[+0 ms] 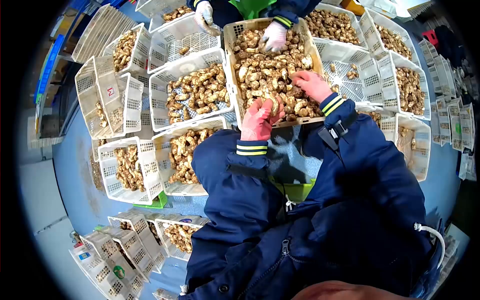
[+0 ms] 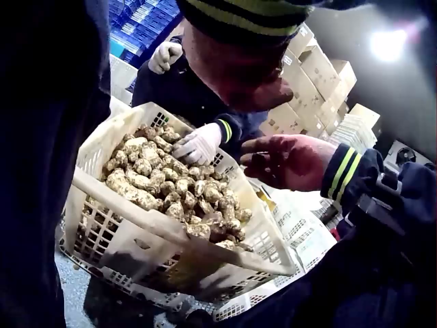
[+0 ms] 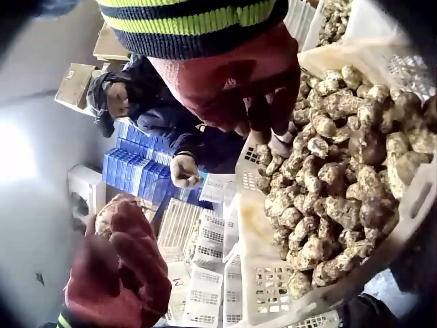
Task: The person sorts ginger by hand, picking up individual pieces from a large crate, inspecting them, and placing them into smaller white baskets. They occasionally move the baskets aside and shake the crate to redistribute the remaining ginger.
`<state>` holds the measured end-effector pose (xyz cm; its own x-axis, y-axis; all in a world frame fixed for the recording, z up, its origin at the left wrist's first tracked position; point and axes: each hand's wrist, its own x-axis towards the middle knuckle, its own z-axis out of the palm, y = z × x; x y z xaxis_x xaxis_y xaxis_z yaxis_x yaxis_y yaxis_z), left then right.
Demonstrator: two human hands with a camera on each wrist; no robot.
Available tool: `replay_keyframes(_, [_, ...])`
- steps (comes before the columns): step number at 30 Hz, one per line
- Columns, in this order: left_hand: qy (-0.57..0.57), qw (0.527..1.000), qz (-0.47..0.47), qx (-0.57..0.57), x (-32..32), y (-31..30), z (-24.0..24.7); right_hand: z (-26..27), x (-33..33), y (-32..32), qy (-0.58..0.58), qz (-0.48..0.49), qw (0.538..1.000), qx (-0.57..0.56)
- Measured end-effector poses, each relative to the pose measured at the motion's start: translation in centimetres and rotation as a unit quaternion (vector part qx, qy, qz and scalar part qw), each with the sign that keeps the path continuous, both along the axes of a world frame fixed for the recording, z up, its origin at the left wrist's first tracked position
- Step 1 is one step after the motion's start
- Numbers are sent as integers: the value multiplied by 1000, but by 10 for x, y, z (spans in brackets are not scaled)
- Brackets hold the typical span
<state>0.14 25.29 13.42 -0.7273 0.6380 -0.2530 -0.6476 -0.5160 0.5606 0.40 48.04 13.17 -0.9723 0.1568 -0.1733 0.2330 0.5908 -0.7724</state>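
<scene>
Knobbly brown-and-cream mushrooms [image 1: 272,75] fill a large plastic crate [image 1: 318,62] in front of me. My pink-gloved left hand [image 1: 256,122] is raised over the crate's near side, fingers curled around a pale mushroom [image 3: 111,215]. Over the right side of the pile is my gloved right hand [image 1: 314,86]; its fingers are loosely bent with nothing between them in the left wrist view. Across the crate, another person's white-gloved hand [image 1: 275,36] rests on the mushrooms, while their other hand [image 1: 205,16] hangs beyond the crate's far left corner.
White perforated crates of mushrooms [image 1: 197,92] stand close on the left, with more crates [image 1: 410,90] on the right. One at the right [image 1: 350,82] holds only a few pieces. Stacked crates [image 1: 112,255] stand behind at lower left. Blue floor [image 1: 75,150] shows between them.
</scene>
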Motion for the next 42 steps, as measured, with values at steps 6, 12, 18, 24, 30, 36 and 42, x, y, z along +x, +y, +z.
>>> replay_keyframes(6, [-179,921,214,273,-36,-25,34,-22,-2,-1,-255,165,884,356])
replay_keyframes(12, [-105,967,196,128,-35,-20,5,-75,-3,-13,-114,300,822,471])
replay_keyframes(18, [-48,985,168,-4,-26,-16,-11,-15,-7,-29,-152,206,898,359])
replay_keyframes(24, [26,981,29,-190,-14,3,-15,24,0,-42,-147,47,932,-328])
replay_keyframes(30, [76,982,10,-171,-11,6,-14,30,25,-53,-67,128,946,-291])
replay_keyframes(36, [24,993,0,-114,-11,1,-11,40,17,-41,-26,38,968,-248])
replay_keyframes(42, [52,988,-96,-113,-5,3,12,52,15,-38,18,55,941,-334])
